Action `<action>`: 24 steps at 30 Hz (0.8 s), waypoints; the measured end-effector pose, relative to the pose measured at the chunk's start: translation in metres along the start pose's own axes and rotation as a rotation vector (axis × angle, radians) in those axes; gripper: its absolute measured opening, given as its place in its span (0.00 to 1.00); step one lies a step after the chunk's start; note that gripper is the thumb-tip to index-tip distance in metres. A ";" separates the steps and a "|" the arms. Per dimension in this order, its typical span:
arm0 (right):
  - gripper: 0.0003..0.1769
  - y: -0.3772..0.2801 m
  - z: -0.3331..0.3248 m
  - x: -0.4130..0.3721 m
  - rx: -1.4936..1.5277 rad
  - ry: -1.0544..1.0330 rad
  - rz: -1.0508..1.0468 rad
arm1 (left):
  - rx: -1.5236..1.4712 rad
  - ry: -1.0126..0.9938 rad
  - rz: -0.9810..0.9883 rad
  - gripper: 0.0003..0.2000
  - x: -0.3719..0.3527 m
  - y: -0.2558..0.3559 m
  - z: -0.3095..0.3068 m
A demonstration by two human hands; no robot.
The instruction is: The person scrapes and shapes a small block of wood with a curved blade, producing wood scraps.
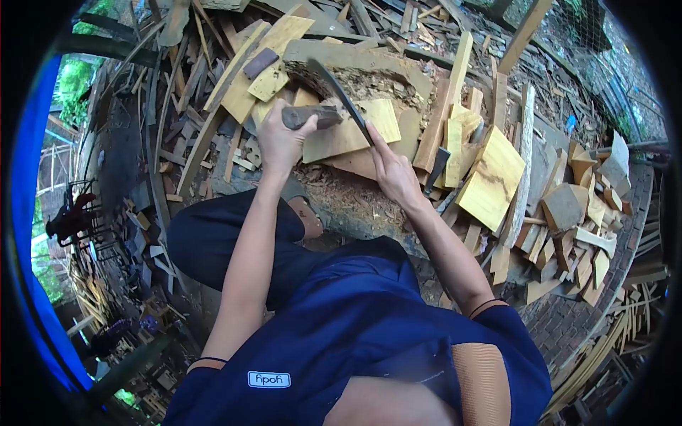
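My left hand (pixel 279 142) is wrapped round a short, dark brown piece of wood (pixel 310 117), holding it just over the left part of a flat yellow board (pixel 376 122). In my right hand (pixel 395 172) is a machete (pixel 337 86), its long dark blade slanting up and left, away from me. The blade passes across the yellow board in this view, a little to the right of the wood piece. My right fingers hide its handle. Behind the board lies a big, rough log (pixel 398 67) with a crumbling, hollowed surface.
A purplish-brown block (pixel 261 64) rests on yellow planks at the upper left. To the right lie a black-handled tool (pixel 436 171) and a square yellow board (pixel 493 179). Farther right is a heap of cut wood pieces (pixel 567 207). Scrap wood surrounds the work spot.
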State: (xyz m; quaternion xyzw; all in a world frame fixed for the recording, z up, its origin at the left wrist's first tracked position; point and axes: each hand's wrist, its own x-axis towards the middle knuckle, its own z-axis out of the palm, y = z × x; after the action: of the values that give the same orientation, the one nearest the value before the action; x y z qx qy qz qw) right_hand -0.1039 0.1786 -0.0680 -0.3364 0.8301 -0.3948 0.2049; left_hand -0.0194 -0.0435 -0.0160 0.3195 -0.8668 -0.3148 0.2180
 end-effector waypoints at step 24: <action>0.33 -0.056 -0.020 -0.001 0.111 0.173 -0.292 | 0.047 -0.078 0.016 0.27 -0.005 -0.002 -0.016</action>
State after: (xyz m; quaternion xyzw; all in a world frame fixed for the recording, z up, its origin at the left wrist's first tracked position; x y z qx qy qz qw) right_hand -0.0933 0.1635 -0.0111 -0.4063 0.7638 -0.4931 0.0914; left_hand -0.0057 -0.0474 -0.0071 0.3050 -0.8843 -0.3049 0.1789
